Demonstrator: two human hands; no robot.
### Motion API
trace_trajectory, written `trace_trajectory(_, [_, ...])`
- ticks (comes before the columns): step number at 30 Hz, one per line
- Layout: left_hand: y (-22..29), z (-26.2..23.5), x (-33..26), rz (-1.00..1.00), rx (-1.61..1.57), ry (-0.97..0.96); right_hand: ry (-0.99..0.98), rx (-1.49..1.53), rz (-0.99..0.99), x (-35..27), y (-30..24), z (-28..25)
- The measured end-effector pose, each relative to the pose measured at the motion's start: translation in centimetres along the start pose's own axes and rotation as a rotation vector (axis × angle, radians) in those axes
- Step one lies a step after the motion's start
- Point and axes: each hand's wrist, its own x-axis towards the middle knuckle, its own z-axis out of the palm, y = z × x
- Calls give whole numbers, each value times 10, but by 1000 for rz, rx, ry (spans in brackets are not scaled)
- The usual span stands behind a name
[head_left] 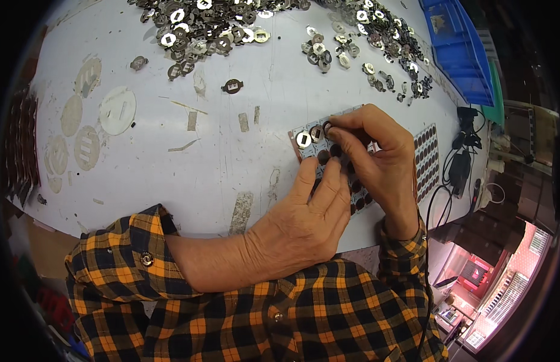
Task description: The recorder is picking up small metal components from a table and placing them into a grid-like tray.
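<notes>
A light-blue panel of small circuit boards (297, 151) lies near the table's front edge, with dark round spots in rows. A shiny round metal clip with a square slot (303, 139) sits at its upper left corner, and a second clip (316, 133) is beside it. My right hand (382, 154) pinches another round metal clip (327, 127) between thumb and finger, at the panel's top row. My left hand (301, 220) rests over the panel's lower left part, fingers bent, their tips close to the right thumb. What its fingertips hold, if anything, is hard to make out.
Heaps of loose metal clips (210, 30) spread along the far side, with another pile (382, 30) farther right. One dark clip (233, 86) lies alone. A blue bin (464, 60) stands at far right. Another panel (427, 160) and black cables (460, 172) lie rightward.
</notes>
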Motion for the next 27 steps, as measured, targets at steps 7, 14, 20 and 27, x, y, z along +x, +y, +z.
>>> trace_trajectory(7, [0,-3,0,-1,23,5,20,90,-24,3,3,-1])
trace_trajectory(14, [3,0,1,23,91,22,-77,-10,-88,13,-7,-8])
trace_trajectory(20, [8,4,-1,-7,73,96,-27,-152,-430,64,-30,23])
trace_trajectory(27, [3,6,3,30,72,106,-154,-197,-551,96,-19,45])
